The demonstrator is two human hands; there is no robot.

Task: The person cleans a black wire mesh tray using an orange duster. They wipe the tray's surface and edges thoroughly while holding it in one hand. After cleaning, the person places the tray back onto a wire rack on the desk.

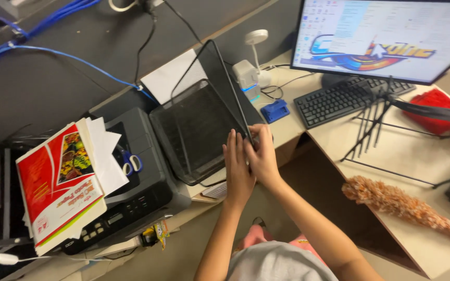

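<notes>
Both hands are resting on the near side of a black mesh tray [196, 127] that is sitting tilted on the desk [407, 151], partly over the printer [139, 195]. The left hand [238, 169] is lying flat, fingers together and stretched out, pressing on the tray's front edge. The right hand [261, 156] is touching it just beside, fingers curling over the tray's corner; whether they are gripping the rim or only leaning on it is hard to tell, since the fingertips are hiding behind the edge.

The tray is showing nothing inside but its mesh floor. A second mesh panel [220, 78] is standing up behind it, with white paper [170, 75] behind that; where one piece ends and the other starts is unclear.

On the printer, scissors [131, 162] are lying beside a red paper pack [58, 182] stacked on loose sheets. Right of the tray, a blue block [275, 110], a keyboard [347, 99] and a monitor [386, 36] are sitting on the desk; the monitor is being cut off by the top edge. A wire rack [391, 135] is partly covering a red object [436, 109], and a duster [407, 205] is running out at the right.
</notes>
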